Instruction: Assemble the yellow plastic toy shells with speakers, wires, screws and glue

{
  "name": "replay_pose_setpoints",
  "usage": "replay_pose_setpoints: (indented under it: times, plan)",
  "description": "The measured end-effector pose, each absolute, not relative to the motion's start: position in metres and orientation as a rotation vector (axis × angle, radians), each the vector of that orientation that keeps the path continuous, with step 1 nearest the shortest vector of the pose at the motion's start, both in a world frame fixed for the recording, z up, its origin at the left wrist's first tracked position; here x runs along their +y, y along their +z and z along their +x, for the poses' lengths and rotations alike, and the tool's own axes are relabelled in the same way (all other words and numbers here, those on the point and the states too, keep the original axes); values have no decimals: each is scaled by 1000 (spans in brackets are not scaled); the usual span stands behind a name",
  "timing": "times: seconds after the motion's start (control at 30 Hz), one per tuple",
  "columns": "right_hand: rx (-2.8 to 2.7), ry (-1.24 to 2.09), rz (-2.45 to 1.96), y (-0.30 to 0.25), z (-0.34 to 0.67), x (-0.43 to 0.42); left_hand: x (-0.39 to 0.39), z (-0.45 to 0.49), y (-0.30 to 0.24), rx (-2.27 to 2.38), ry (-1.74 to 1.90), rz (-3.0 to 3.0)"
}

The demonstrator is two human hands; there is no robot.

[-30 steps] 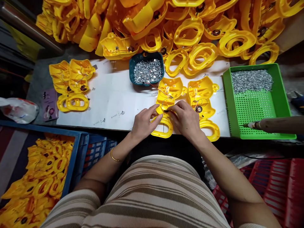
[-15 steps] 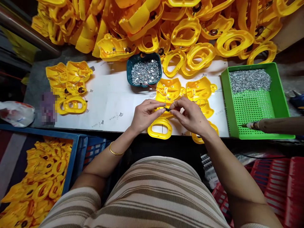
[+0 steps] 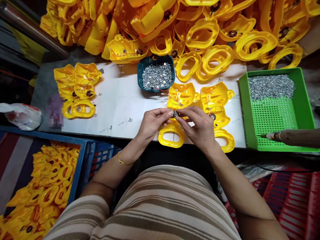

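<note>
Between the fingertips of both hands is a small round black speaker (image 3: 176,113) with a shiny centre, face up. My left hand (image 3: 154,124) pinches its left edge, and my right hand (image 3: 198,126) grips it from the right. Beneath them lies a yellow plastic shell (image 3: 182,94) with thin wires, partly hidden by my fingers. A second yellow shell (image 3: 214,95) with wires and a dark round part sits to its right. Nearer my body, a yellow oval ring (image 3: 171,141) lies below my hands, and another ring (image 3: 226,140) shows beyond my right wrist.
A dark green tub (image 3: 156,73) of small metal pieces stands behind my hands. At right, a green perforated basket (image 3: 272,128) holds screws, with a wooden-handled tool (image 3: 295,137) over it. Yellow parts pile up at the back and fill a blue crate (image 3: 79,166) at lower left.
The speaker has turned from edge-on to face up between my fingers. My right hand has shifted slightly down. The whole view has moved a little.
</note>
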State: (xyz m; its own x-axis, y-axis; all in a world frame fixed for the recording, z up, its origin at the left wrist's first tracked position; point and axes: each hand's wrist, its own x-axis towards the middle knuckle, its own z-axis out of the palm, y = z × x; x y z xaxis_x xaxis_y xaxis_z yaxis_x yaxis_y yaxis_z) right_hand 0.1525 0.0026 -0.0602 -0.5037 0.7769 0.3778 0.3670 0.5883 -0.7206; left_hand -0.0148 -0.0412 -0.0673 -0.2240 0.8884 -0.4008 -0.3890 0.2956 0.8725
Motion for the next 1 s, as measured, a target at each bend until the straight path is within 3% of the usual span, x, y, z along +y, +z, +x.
replay_pose_setpoints:
  times: [0.13,0.33,0.6,1.0]
  plan:
    - [-2171,750,-1098,-59,154,5,-41,-17,-70,1428,1306,745]
    - [-2417,487,-1548,-52,147,4,-41,-26,-96,1643,1384,1094]
    - [-2530,430,-1630,-49,134,4,-42,-15,-104,1451,1247,1056]
    - [-2606,371,-1541,-55,137,2,-43,-6,-92,1625,1166,1156]
